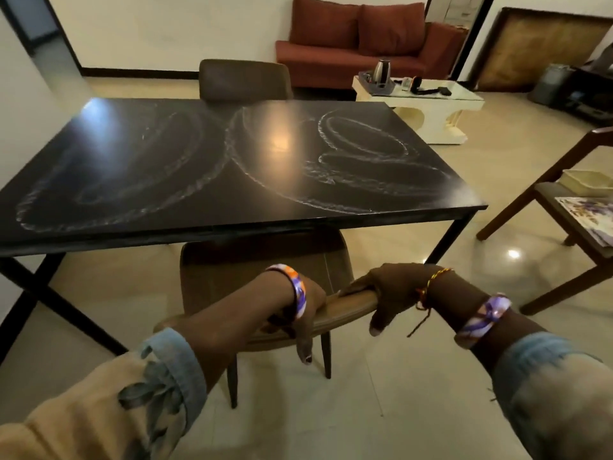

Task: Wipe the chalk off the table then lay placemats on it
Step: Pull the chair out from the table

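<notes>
Both hands clamp chair backrest (pixel 345 308) top edge: left hand (pixel 306 310), right hand (pixel 391 292). Chair rigid, probably light. Chalk loops (pixel 252 167) cover black table (pixel 132 234), unwiped; likely powdery, smears.

Glossy black table top (pixel 199 167) streaked with powdery white chalk (pixel 252 174), on matt black metal legs (pixel 454 234); polished reflective floor tiles (pixel 414 376); smooth brown leather-like chair (pixel 265 260); cloth-upholstered sofa (pixel 358 41).
</notes>
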